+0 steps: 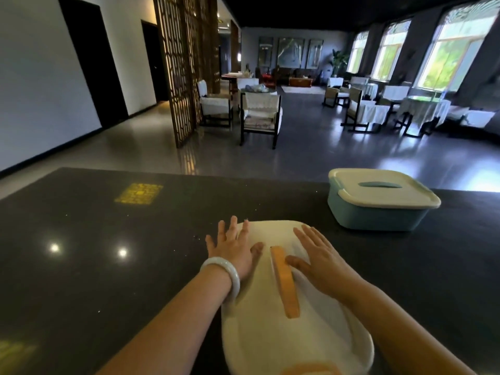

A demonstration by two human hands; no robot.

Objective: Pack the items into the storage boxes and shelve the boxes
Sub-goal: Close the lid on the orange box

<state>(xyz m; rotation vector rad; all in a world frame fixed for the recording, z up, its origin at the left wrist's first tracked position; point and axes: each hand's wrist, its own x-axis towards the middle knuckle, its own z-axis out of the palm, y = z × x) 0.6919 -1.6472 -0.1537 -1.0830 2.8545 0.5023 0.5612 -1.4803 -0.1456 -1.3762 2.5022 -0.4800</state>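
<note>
A storage box with a cream lid (273,336) and an orange handle (285,282) sits on the dark counter right in front of me. My left hand (234,249) lies flat on the lid's far left part, fingers spread, a pale bangle on its wrist. My right hand (322,258) rests flat on the lid to the right of the handle, thumb touching the handle's side. Neither hand grips anything. A second box, teal with a cream lid (378,197), stands closed at the counter's far right. The near box's contents are hidden.
The dark polished counter (108,239) stretches left and carries light reflections. Beyond its far edge lies an open floor with chairs (261,115), covered tables (422,109), a wooden lattice screen (186,63) and windows at the right.
</note>
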